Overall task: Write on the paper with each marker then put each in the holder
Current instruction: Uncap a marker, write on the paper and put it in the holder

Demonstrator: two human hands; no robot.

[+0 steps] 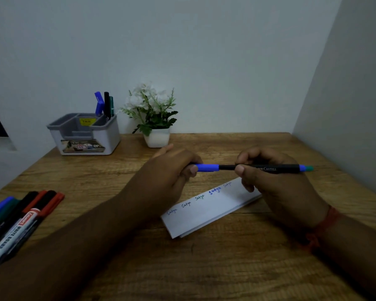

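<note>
Horizontally, black marker (265, 168) (blue cap, probably)

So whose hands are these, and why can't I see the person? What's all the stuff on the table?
The camera sits on the person's head and looks down, so you see only their arms and hands, as if through their eyes. There is just this one picture.

The left hand grips the blue end of a pen, and the right hand pinches its black middle. The pen lies level between them, above the folded white paper. The same word is written on the paper several times in different colours.

The wooden table also holds a bunch of markers at the left edge. At the back stands a grey and white holder with a few pens already in it, and beside it a small white pot of flowers.
</note>
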